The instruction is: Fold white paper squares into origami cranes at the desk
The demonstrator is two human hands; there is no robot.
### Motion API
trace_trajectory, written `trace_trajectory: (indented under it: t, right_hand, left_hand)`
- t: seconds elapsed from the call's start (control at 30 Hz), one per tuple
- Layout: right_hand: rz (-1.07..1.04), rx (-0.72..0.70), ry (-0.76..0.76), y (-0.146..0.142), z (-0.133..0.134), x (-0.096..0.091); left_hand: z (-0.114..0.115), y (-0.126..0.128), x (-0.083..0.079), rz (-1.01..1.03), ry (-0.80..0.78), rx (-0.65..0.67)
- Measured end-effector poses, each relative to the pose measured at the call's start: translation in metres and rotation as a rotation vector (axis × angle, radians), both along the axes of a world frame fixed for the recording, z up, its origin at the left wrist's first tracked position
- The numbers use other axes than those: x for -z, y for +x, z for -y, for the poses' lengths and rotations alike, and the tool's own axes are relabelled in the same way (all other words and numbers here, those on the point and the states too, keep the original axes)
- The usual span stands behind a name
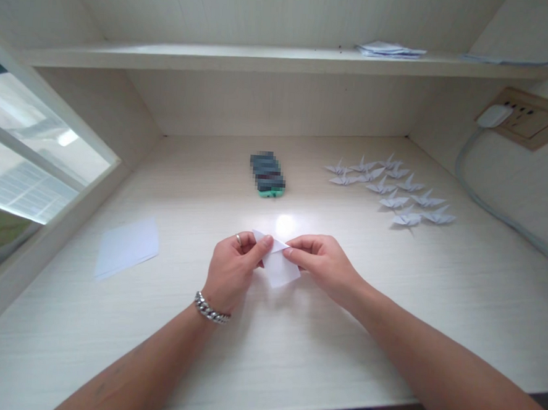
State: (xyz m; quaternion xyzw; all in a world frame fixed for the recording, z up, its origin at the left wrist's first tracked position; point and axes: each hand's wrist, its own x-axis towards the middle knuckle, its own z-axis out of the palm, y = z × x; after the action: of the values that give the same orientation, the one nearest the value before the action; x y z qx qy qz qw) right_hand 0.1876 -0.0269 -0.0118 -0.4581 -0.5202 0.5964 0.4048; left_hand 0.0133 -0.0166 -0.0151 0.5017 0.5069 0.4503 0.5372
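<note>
Between my two hands is a small white sheet of paper [281, 271], partly folded, with a triangular flap along its upper side. My left hand [236, 261] pinches the paper's left part, its thumb pressed on the fold. At the flap's right corner, my right hand [322, 261] grips the paper between thumb and fingers. Both hands are just above the desk, near its middle. The fingertips behind the paper are partly hidden. A ring and a chain bracelet [210, 309] are on the left hand and wrist.
Several folded paper cranes [395, 200] stand at the back right. Flat white sheets [128, 247] lie to the left. A phone [268, 174], blurred out, lies behind my hands. Papers [390, 50] rest on the shelf [218, 60]. A cable [482, 204] runs from the wall socket [534, 125].
</note>
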Motion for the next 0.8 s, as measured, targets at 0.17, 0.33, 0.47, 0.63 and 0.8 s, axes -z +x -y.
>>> trace_trajectory:
  t: [0.17,0.33,0.47,0.63,0.8]
  right_hand:
    - [-0.09,0.022,-0.049,-0.001,-0.001,-0.003]
    - [-0.154,0.072,-0.071,-0.002,-0.002,-0.005]
    - [-0.032,0.05,0.014,-0.002,-0.001,-0.001]
    - [-0.14,-0.036,-0.094,0.003,-0.001,-0.001]
    - [-0.003,-0.042,0.058,0.003,-0.002,0.0]
  left_hand:
    - [-0.002,-0.001,0.001,0.024,0.01,-0.027]
    - [0.001,0.0,-0.003,-0.025,0.041,-0.049]
    - [0.006,0.006,-0.01,-0.108,0.062,-0.026]
    - [0.006,0.007,-0.01,-0.049,0.039,0.005]
    - [0.006,0.006,-0.008,-0.091,0.059,0.002]
